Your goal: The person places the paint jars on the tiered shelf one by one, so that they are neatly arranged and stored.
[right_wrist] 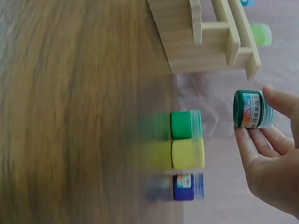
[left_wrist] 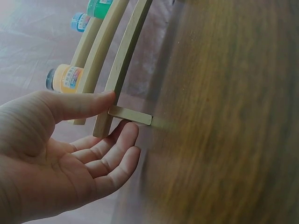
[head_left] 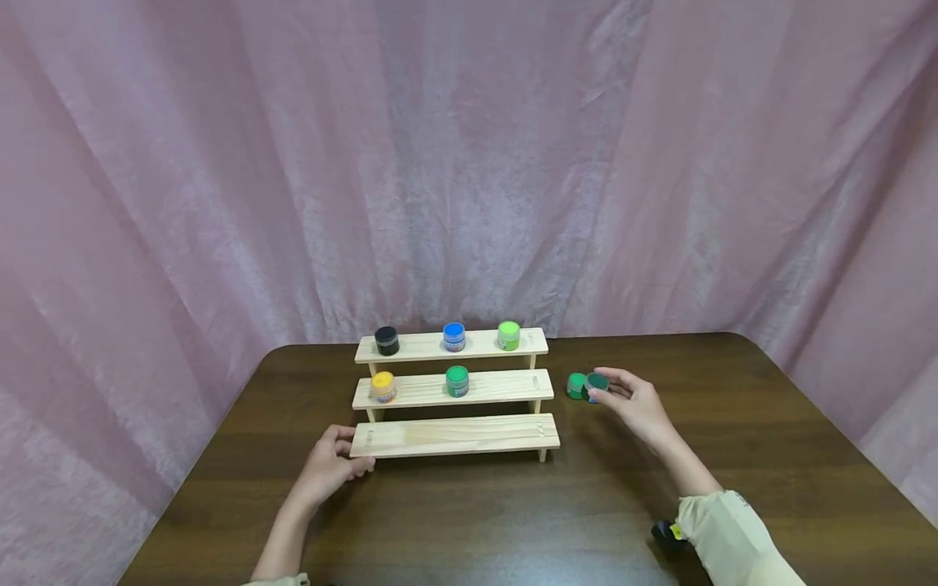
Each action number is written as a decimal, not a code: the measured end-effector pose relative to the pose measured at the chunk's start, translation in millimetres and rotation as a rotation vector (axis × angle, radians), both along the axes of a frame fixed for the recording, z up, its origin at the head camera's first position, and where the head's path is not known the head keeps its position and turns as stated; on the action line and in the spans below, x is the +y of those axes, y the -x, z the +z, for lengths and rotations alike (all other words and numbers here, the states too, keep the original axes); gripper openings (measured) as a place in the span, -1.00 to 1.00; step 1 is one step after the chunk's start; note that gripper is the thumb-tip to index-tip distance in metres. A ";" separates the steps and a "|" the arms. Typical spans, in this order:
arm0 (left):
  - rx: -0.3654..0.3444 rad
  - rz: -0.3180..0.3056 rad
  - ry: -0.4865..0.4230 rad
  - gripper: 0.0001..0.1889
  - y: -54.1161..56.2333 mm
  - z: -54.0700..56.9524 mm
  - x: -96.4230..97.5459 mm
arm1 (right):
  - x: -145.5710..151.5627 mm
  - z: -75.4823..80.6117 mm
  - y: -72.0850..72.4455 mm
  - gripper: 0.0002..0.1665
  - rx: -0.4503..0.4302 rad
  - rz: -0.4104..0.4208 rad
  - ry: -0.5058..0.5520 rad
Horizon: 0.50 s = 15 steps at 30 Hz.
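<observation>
A three-tier wooden stand (head_left: pixel 454 436) rests on the table. My left hand (head_left: pixel 331 465) grips the left end of its lowest board, thumb (left_wrist: pixel 88 105) at the front edge and fingers curled by the leg. My right hand (head_left: pixel 639 405) pinches a dark green paint jar (right_wrist: pixel 252 109) between thumb and fingers, lifted off the table to the right of the stand. Near it in the right wrist view stand a green jar (right_wrist: pixel 185 124), a yellow jar (right_wrist: pixel 187 154) and a dark blue jar (right_wrist: pixel 187 186); the held jar and hand hide most of these in the head view.
Black (head_left: pixel 387 341), blue (head_left: pixel 454 337) and light green (head_left: pixel 509 336) jars stand on the top board. The middle board bears a yellow-orange jar (head_left: pixel 383 387) and a green jar (head_left: pixel 458 381). A pink curtain (head_left: pixel 469 163) hangs behind the brown table (head_left: pixel 469 521).
</observation>
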State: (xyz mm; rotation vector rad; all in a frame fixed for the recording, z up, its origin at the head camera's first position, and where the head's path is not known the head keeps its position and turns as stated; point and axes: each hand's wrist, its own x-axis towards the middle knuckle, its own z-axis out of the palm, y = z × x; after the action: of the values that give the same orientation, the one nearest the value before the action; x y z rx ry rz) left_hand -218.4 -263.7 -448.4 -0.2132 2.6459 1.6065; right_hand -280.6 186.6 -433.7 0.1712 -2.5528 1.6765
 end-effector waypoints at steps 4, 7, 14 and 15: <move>0.001 0.007 -0.005 -0.41 -0.4 -0.5 0.0 | -9.5 4.2 0.9 -0.40 0.018 0.035 -0.009; 0.001 0.008 -0.010 -0.41 -0.7 -0.7 0.3 | -16.0 7.1 1.7 -0.40 0.021 0.048 0.001; -0.007 0.000 -0.015 -0.39 -0.6 0.6 0.1 | -33.0 15.1 4.6 -0.40 0.035 0.093 0.052; -0.006 0.001 -0.016 -0.39 -0.3 0.9 -0.1 | -36.0 16.3 5.0 -0.40 0.037 0.102 0.058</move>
State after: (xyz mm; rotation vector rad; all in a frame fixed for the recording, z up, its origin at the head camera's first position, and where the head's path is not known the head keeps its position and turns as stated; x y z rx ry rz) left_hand -218.1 -263.8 -447.5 -0.2184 2.6285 1.6236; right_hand -285.6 150.6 -417.4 0.3301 -2.5045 1.7625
